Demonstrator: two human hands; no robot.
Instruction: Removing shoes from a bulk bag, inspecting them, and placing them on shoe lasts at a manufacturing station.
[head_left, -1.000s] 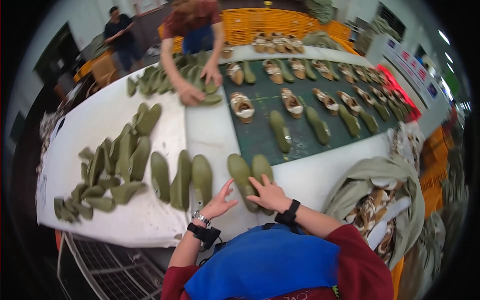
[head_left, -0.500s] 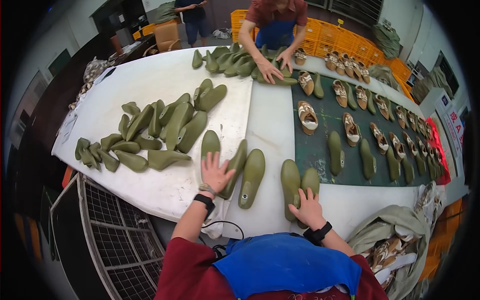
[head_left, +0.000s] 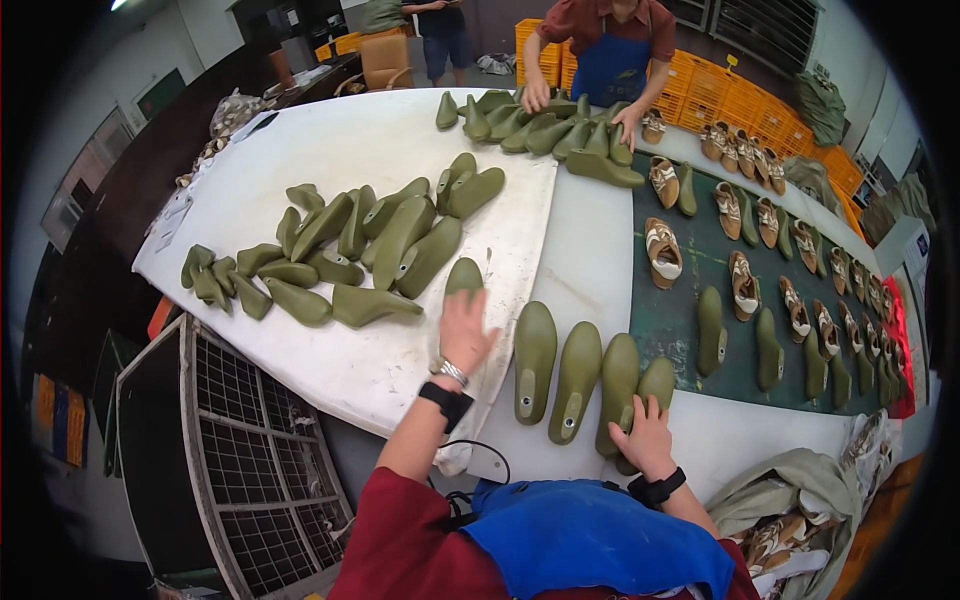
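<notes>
Fingers spread, my left hand lies over the lower part of a green shoe last on the white cloth; whether it grips is hidden. My right hand rests, fingers apart, on the heel end of another green last. This one is rightmost in a short row, beside a second last, a third last and a fourth last. The row's left lasts show small metal-rimmed holes near their heels. A loose pile of green lasts covers the cloth to the left.
A co-worker's hands touch more green lasts at the far edge. On the right, a dark green mat bears brown-and-white shoes and lasts. A sack of shoes stands near right, a wire-mesh frame near left.
The tilted last beside my left hand now lies flat in the row, and the row's lasts sit closer together. The co-worker's hands have moved apart. The whole view has shifted.
</notes>
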